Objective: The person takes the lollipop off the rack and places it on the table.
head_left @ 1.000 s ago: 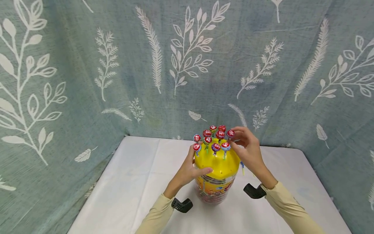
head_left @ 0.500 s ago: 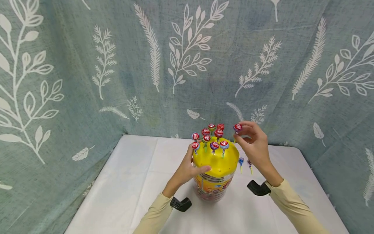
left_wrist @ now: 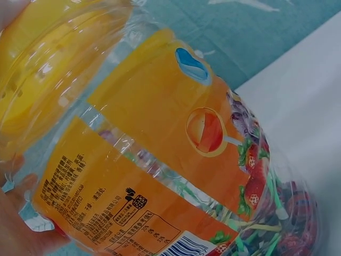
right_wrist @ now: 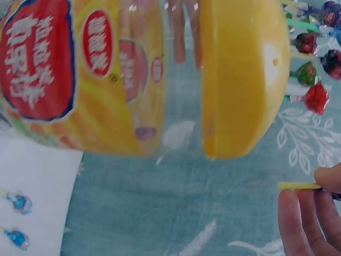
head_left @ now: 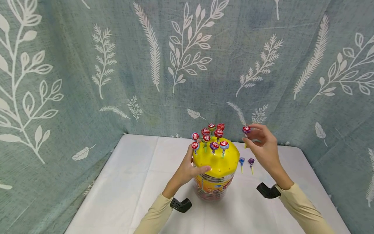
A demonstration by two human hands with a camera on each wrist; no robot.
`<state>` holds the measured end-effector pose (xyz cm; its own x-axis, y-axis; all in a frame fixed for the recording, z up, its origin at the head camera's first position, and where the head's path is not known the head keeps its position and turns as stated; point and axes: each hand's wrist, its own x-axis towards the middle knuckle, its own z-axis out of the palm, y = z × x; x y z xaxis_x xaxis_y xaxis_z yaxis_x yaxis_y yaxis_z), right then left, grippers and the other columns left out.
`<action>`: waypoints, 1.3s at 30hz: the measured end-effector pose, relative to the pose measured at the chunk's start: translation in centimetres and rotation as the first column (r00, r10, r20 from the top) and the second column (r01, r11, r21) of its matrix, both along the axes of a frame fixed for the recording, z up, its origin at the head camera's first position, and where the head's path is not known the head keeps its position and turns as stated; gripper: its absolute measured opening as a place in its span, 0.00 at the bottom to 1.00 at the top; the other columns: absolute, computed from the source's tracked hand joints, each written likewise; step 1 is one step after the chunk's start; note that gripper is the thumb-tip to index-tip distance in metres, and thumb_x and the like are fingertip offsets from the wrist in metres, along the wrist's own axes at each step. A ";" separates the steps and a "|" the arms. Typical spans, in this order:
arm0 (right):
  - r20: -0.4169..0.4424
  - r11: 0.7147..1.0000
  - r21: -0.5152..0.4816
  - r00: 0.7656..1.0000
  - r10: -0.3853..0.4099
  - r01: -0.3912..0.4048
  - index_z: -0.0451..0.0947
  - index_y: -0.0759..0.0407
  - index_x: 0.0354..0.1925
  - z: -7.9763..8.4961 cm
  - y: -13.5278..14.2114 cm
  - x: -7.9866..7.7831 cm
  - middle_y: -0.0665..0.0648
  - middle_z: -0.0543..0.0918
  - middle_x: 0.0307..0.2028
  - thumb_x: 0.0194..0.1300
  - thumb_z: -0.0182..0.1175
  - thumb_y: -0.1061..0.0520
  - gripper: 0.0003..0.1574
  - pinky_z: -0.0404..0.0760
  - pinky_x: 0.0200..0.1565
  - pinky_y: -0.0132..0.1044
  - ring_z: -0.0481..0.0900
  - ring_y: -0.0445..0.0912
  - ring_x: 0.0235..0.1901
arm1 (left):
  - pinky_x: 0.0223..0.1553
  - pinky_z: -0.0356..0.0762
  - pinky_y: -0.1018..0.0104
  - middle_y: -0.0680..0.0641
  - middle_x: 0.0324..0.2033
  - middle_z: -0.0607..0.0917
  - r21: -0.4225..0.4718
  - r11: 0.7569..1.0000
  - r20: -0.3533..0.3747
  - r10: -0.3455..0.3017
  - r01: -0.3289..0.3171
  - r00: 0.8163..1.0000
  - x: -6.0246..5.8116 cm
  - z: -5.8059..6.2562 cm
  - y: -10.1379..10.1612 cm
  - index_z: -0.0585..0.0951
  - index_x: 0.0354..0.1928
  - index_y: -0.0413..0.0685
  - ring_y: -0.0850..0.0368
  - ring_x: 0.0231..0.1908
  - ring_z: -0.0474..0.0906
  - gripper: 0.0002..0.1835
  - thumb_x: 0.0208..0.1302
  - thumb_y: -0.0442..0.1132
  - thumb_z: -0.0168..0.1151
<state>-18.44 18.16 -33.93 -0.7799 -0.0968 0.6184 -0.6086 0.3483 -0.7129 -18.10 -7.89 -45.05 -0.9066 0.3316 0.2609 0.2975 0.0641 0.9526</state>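
Jar lid [head_left: 216,162]: solid yellow. Jar label [left_wrist: 152,114]: orange, with red strawberry print. Held lollipop [head_left: 246,129]: red and purple wrapper, yellow stick. Backdrop cloth [head_left: 131,65]: grey-teal, white leaf-and-sprig pattern. Tablecloth [head_left: 122,198]: white. Sleeves [head_left: 304,208]: cream. Wrist cameras [head_left: 267,191]: black.

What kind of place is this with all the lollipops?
Probably a little curtained-off corner, maybe set up for filming: a leafy curtain hangs behind and on both sides of the white table, and a black gadget sits by each sleeve.

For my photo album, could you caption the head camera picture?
Left hand on a yellow-lidded candy jar topped with lollipops, right hand pinching another lollipop beside it.
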 end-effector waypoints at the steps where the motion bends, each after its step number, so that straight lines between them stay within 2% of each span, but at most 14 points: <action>1: 0.005 1.000 0.001 1.000 -0.002 0.002 0.70 0.71 0.53 -0.1 0.2 -0.1 0.70 0.79 0.32 0.53 0.63 0.76 0.28 0.80 0.30 0.27 0.78 0.50 0.25 | 0.63 0.57 0.44 0.56 0.64 0.64 0.002 1.000 -0.003 0.005 -0.005 1.000 0.0 -0.1 0.0 0.49 0.71 0.62 0.57 0.62 0.61 0.50 0.52 0.55 0.69; 8: 0.059 0.998 0.011 0.996 -0.065 0.065 0.71 0.70 0.52 -1.0 1.2 -0.3 0.67 0.79 0.31 0.53 0.64 0.75 0.27 0.79 0.28 0.27 0.79 0.49 0.25 | 0.61 0.58 0.42 0.57 0.64 0.64 0.002 1.000 -0.032 0.024 -0.024 0.999 -0.1 -0.3 0.2 0.50 0.72 0.65 0.56 0.62 0.61 0.50 0.52 0.56 0.69; 11: 0.081 0.997 0.010 0.994 -0.074 0.073 0.71 0.70 0.52 -1.4 1.6 -0.3 0.68 0.79 0.32 0.52 0.64 0.75 0.27 0.79 0.27 0.27 0.79 0.49 0.26 | 0.62 0.57 0.42 0.57 0.64 0.64 -0.003 1.000 -0.035 0.027 -0.027 0.999 -0.1 -0.3 0.2 0.50 0.71 0.69 0.56 0.63 0.61 0.49 0.52 0.56 0.69; 18: 0.133 0.994 0.037 0.986 -0.102 0.098 0.70 0.70 0.53 -2.6 2.7 -0.5 0.67 0.79 0.32 0.54 0.64 0.73 0.27 0.81 0.26 0.32 0.79 0.54 0.25 | 0.62 0.56 0.42 0.57 0.64 0.64 0.002 1.000 -0.027 0.027 -0.027 0.999 0.0 -0.3 0.1 0.50 0.70 0.70 0.57 0.63 0.60 0.48 0.52 0.55 0.69; 20: 0.146 0.994 0.037 0.984 -0.105 0.101 0.70 0.69 0.54 -3.3 3.3 -0.8 0.68 0.79 0.33 0.55 0.64 0.73 0.27 0.81 0.26 0.34 0.79 0.54 0.26 | 0.63 0.55 0.42 0.57 0.65 0.63 0.002 1.000 -0.019 0.022 -0.022 1.000 0.0 -0.3 0.1 0.50 0.70 0.69 0.57 0.63 0.60 0.48 0.53 0.54 0.69; 27: 0.167 0.988 0.066 0.974 -0.152 0.143 0.71 0.64 0.55 -6.6 5.3 -2.4 0.66 0.79 0.35 0.55 0.66 0.69 0.28 0.81 0.26 0.32 0.79 0.42 0.27 | 0.64 0.53 0.41 0.55 0.65 0.63 0.004 1.000 -0.019 0.017 -0.017 1.000 0.0 -0.4 0.0 0.49 0.72 0.60 0.56 0.64 0.59 0.49 0.54 0.53 0.68; 34: 0.208 0.983 0.087 0.962 -0.178 0.163 0.71 0.63 0.55 -8.5 6.6 -3.0 0.65 0.79 0.35 0.56 0.65 0.69 0.28 0.81 0.25 0.37 0.79 0.39 0.27 | 0.63 0.53 0.40 0.58 0.65 0.63 0.000 1.000 -0.020 0.029 -0.029 0.999 0.0 -0.3 0.0 0.50 0.72 0.63 0.58 0.64 0.59 0.50 0.52 0.56 0.69; 39: 0.255 0.972 0.119 0.940 -0.226 0.202 0.70 0.64 0.55 -9.8 7.5 -3.4 0.64 0.79 0.35 0.57 0.65 0.67 0.27 0.82 0.25 0.36 0.79 0.38 0.27 | 0.63 0.54 0.41 0.57 0.65 0.63 0.013 1.000 -0.029 0.022 -0.022 0.999 0.0 -0.4 0.1 0.50 0.71 0.64 0.57 0.63 0.60 0.49 0.52 0.56 0.69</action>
